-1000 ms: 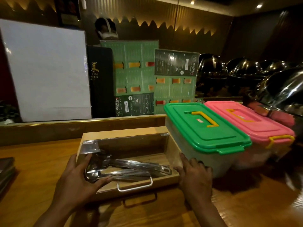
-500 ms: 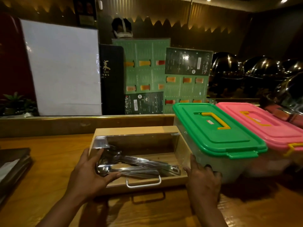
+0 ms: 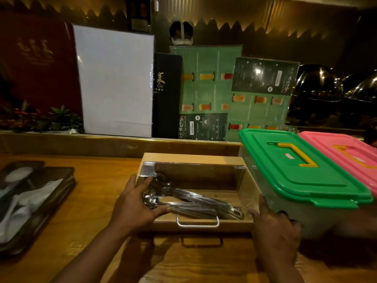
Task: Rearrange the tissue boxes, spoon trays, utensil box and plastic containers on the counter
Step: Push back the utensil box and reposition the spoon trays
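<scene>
A wooden utensil box (image 3: 204,224) with a clear lid and a metal handle sits mid-counter, with steel spoons (image 3: 189,199) visible inside. My left hand (image 3: 134,205) grips its left front corner, thumb on the lid. My right hand (image 3: 273,227) presses against its right end, between it and a clear plastic container with a green lid (image 3: 302,176). A pink-lidded container (image 3: 346,150) stands right behind the green one. Dark spoon trays (image 3: 30,201) with white spoons lie at the left edge.
A raised wooden ledge (image 3: 102,144) runs behind the box, with a white board (image 3: 116,82), a black menu (image 3: 167,94) and green menus (image 3: 206,86) leaning on it. Shiny chafing-dish domes (image 3: 318,88) stand at the far right. Small plants (image 3: 59,119) sit on the ledge at left.
The view has swung left, so the box and containers sit further right in frame and the spoon trays have come into view. Both hands keep their hold on the utensil box.
</scene>
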Available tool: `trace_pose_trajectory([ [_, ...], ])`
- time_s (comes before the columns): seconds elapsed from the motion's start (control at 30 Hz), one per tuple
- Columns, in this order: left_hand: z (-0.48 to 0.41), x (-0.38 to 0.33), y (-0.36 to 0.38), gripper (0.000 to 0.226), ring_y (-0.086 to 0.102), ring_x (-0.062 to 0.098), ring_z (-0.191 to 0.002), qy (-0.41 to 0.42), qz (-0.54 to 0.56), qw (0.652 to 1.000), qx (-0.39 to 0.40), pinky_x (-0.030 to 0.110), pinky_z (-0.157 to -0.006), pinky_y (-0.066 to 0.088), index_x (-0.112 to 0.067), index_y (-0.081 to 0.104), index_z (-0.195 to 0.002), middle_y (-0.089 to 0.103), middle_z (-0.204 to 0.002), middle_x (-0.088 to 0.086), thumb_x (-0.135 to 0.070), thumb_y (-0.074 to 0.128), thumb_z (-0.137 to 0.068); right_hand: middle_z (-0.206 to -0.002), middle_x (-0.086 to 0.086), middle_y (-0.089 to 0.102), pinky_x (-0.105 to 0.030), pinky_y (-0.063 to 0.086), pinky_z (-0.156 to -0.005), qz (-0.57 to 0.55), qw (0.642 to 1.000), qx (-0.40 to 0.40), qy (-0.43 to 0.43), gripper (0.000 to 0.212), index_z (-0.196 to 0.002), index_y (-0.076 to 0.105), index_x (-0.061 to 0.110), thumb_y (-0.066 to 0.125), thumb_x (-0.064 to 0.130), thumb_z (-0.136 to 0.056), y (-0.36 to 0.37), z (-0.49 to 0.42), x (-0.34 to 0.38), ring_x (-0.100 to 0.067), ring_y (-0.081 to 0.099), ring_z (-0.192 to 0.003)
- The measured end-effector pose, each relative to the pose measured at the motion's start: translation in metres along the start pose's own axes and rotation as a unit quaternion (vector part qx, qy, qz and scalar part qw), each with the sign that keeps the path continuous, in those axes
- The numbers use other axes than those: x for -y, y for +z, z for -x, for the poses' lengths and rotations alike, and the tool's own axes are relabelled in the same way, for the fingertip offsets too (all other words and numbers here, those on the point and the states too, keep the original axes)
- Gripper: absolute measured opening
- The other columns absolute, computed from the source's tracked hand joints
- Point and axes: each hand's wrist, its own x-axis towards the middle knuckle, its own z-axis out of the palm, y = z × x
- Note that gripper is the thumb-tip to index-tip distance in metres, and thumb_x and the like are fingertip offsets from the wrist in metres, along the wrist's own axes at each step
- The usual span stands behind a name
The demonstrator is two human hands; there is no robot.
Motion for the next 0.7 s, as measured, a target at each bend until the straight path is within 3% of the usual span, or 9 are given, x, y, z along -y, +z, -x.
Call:
trace_pose_trajectory([
  [0.13,-0.002,0.003,0.001,0.123,0.036,0.031,-0.143,-0.012,-0.008,1.000,0.009,0.043,-0.102,0.048,-0.039,0.040,-0.148,0.023,-0.164,0.004,-0.095,0.061,-0.041,-0.070,-0.010,0.067,-0.037,0.030,-0.067,-0.042,0.999,-0.002,-0.018,0.051,-0.130,0.060,0.029,0.065,0.048,-0.083,0.002,0.001,-0.002,-0.027,0.061,-0.070],
  [0.27,-0.002,-0.001,-0.002,0.121,0.033,0.033,-0.144,-0.021,-0.005,1.000,0.013,0.045,-0.103,0.046,-0.038,0.040,-0.149,0.022,-0.165,0.005,-0.090,0.064,-0.041,-0.070,-0.014,0.066,-0.038,0.032,-0.067,-0.055,0.998,-0.027,-0.026,0.050,-0.129,0.061,0.026,0.064,0.047,-0.084,0.003,0.002,-0.005,-0.029,0.059,-0.069],
  [0.5,0.000,0.004,-0.008,0.115,0.033,0.030,-0.144,-0.003,0.019,0.999,0.040,0.041,-0.103,0.046,-0.041,0.034,-0.150,0.021,-0.164,0.003,-0.086,0.066,-0.050,-0.094,-0.004,0.067,-0.036,0.040,-0.078,-0.032,0.998,0.041,-0.019,0.060,-0.147,0.030,0.034,0.039,0.056,-0.092,-0.011,0.005,-0.004,-0.022,0.059,-0.089],
  [0.63,0.012,0.015,-0.023,0.098,0.027,0.025,-0.147,0.001,0.058,0.997,0.050,0.042,-0.108,0.040,-0.045,0.029,-0.151,0.018,-0.165,-0.003,-0.057,0.082,-0.069,-0.091,-0.013,0.070,-0.048,0.052,-0.075,-0.221,0.973,0.032,-0.053,0.053,-0.134,0.053,0.019,0.065,0.031,-0.084,-0.007,0.017,0.004,-0.035,0.063,-0.081],
  [0.7,0.021,0.030,-0.032,0.096,0.023,0.023,-0.149,-0.007,0.065,0.997,0.048,0.043,-0.110,0.037,-0.051,0.023,-0.151,0.015,-0.166,-0.007,-0.050,0.081,-0.074,-0.098,-0.016,0.068,-0.051,0.054,-0.076,-0.308,0.947,0.000,-0.089,0.052,-0.132,0.055,0.012,0.069,0.019,-0.083,-0.007,0.031,0.022,-0.037,0.062,-0.084],
])
